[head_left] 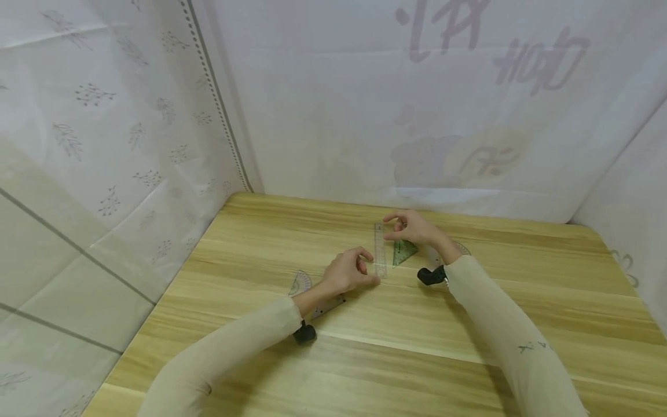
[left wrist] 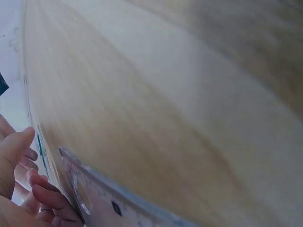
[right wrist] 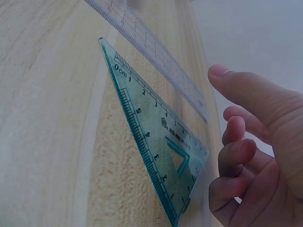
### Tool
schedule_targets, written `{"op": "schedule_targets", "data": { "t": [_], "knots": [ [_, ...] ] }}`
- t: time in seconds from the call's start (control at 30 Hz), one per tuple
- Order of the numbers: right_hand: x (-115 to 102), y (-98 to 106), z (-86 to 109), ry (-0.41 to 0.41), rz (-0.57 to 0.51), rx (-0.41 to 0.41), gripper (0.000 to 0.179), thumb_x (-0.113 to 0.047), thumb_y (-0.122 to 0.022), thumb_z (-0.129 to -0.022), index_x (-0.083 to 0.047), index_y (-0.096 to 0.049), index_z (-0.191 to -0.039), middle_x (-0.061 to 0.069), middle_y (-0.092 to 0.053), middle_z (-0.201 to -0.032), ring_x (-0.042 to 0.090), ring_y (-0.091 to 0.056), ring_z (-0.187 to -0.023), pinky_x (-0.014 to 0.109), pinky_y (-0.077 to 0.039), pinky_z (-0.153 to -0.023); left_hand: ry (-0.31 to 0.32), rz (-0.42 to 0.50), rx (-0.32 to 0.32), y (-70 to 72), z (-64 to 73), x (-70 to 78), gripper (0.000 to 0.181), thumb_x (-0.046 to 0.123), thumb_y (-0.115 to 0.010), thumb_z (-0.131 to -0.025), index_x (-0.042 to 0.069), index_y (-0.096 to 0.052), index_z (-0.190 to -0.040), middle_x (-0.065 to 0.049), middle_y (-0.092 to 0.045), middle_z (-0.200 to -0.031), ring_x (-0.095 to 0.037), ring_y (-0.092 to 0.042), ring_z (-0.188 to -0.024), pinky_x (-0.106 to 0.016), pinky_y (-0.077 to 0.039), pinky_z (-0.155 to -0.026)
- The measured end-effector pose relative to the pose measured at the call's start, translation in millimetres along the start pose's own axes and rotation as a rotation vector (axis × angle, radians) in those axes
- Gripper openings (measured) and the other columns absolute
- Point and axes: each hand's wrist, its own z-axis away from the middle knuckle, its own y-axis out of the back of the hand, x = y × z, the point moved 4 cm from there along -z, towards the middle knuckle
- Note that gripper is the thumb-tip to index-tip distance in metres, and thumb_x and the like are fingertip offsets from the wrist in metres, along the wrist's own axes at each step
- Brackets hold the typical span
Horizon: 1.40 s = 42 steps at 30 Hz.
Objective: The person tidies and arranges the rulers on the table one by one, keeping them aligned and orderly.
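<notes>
cream-sleeved, the left hand (head_left: 346,271) and right hand (head_left: 413,227) hang half open, thumbs parted from fingers, gripping nothing, near opposite ends of a clear, straight plastic ruler (head_left: 380,250) flat on the yellowish wooden worktop (head_left: 406,330), beside a green, triangular plastic set square (right wrist: 150,127). lining up seems in hand; next calls for light, two-ended fingertip contact.

Datum is the ruler (head_left: 380,255) on the table (head_left: 396,336): we have a set square (head_left: 403,253) just right, a protractor (head_left: 462,248) farther right. Left of the ruler we see a second protractor (head_left: 299,282), plus a flat drafting piece (head_left: 330,306) nearer us. Left hand (head_left: 346,272) is by the ruler's near end, right hand (head_left: 411,227) by its far end.
</notes>
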Motion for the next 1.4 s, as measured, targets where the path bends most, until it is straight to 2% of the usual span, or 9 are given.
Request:
{"op": "schedule_targets", "data": {
  "t": [0.5, 0.73, 1.07, 1.4],
  "knots": [
    [6.9, -3.5, -7.7, 0.002, 0.013, -0.008, 0.055, -0.015, -0.078, -0.093, 0.006, -0.056, -0.138, 0.011, -0.061, -0.082, 0.022, -0.052, -0.069, 0.031, -0.042, -0.061, 0.027, -0.070, 0.035, -3.3, -6.0, -0.2, 0.047, 0.031, -0.089, -0.082, 0.013, -0.066, -0.119, 0.008, -0.062, -0.077, -0.011, -0.056, -0.063, -0.028, -0.045, -0.054],
    [10.2, -3.9, -10.9, -0.010, 0.021, -0.020, 0.056, -0.016, -0.079, -0.093, 0.006, -0.055, -0.138, 0.011, -0.060, -0.082, 0.022, -0.051, -0.068, 0.033, -0.043, -0.063, 0.011, -0.076, 0.031, -3.6, -6.4, -1.9, 0.047, 0.031, -0.088, -0.082, 0.013, -0.066, -0.119, 0.008, -0.062, -0.077, -0.011, -0.056, -0.062, -0.029, -0.044, -0.054],
    [7.2, -4.7, -10.9, -0.026, 0.037, -0.017, 0.054, -0.014, -0.078, -0.093, 0.008, -0.055, -0.137, 0.012, -0.061, -0.078, 0.019, -0.048, -0.061, 0.032, -0.040, -0.058, 0.007, -0.081, 0.030, -3.7, -6.0, -2.6, 0.045, 0.031, -0.088, -0.083, 0.014, -0.066, -0.119, 0.009, -0.062, -0.077, -0.011, -0.056, -0.061, -0.029, -0.044, -0.054],
    [6.2, -6.8, -10.0, -0.026, 0.043, -0.015, 0.055, -0.015, -0.078, -0.093, 0.007, -0.055, -0.138, 0.011, -0.059, -0.079, 0.021, -0.049, -0.066, 0.031, -0.040, -0.059, 0.009, -0.100, 0.035, -2.8, -6.9, -3.0, 0.048, 0.034, -0.088, -0.083, 0.014, -0.065, -0.120, 0.010, -0.062, -0.076, -0.010, -0.056, -0.062, -0.029, -0.045, -0.055]
  ]
}}
